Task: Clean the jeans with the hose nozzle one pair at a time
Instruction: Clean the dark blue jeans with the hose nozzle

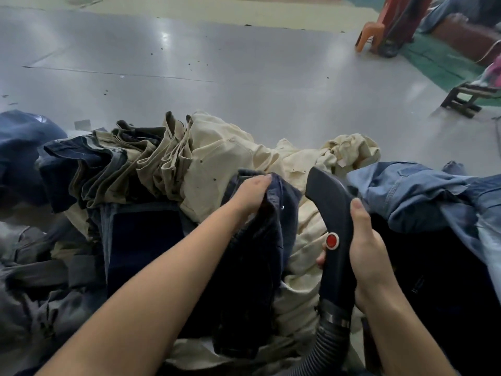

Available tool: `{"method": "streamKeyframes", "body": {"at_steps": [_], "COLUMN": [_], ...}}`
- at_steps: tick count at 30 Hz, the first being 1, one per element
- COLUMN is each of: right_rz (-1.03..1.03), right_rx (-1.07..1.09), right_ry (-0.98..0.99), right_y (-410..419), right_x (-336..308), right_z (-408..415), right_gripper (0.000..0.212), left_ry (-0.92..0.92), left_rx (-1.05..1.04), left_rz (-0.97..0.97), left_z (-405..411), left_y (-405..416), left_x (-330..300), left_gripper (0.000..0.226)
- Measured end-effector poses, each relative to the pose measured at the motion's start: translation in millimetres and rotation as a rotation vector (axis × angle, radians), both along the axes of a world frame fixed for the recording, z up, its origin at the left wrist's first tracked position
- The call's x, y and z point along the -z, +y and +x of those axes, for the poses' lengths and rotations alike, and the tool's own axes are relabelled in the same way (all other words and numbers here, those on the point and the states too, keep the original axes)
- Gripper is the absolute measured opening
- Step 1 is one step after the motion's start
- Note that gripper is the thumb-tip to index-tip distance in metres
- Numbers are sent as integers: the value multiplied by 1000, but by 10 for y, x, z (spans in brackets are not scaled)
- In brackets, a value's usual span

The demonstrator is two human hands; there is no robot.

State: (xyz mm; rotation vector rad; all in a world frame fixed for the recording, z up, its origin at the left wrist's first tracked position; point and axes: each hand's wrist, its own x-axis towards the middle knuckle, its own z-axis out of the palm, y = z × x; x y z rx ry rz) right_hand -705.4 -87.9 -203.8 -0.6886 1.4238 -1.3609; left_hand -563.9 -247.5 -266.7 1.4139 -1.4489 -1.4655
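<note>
Dark jeans (260, 240) lie just beside the nozzle (332, 213), bunched in the left hand (250, 196)'s curled fingers. Right hand (366, 248) wraps the nozzle handle. Better to pull the cloth flat first, then sweep the nozzle mouth slowly along it, clear of the cream trousers (225, 158) behind.

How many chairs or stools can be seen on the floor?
2: an orange chair at the top right, partly cut off, and a dark stool at the right edge. Others may be outside the frame.

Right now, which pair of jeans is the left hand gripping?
The dark navy jeans beside the hose nozzle; the left hand grips them, not the light blue pair.
</note>
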Motion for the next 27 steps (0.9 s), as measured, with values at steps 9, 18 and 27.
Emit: {"method": "streamKeyframes", "body": {"at_steps": [9, 18, 27], "right_rz": [74, 76, 77], "right_rx": [-118, -198, -203], "right_ry": [71, 125, 179], "right_y": [-115, -96, -90], "right_x": [235, 306, 317], "right_z": [101, 253, 249], "right_gripper": [58, 66, 64], "left_ry": [-480, -1083, -917], "left_rx": [42, 416, 131], "left_rz": [-330, -104, -108], "left_z": [710, 1192, 829], "left_y": [-111, 815, 720], "left_x": [926, 1497, 1553], "left_gripper": [22, 66, 15]}}
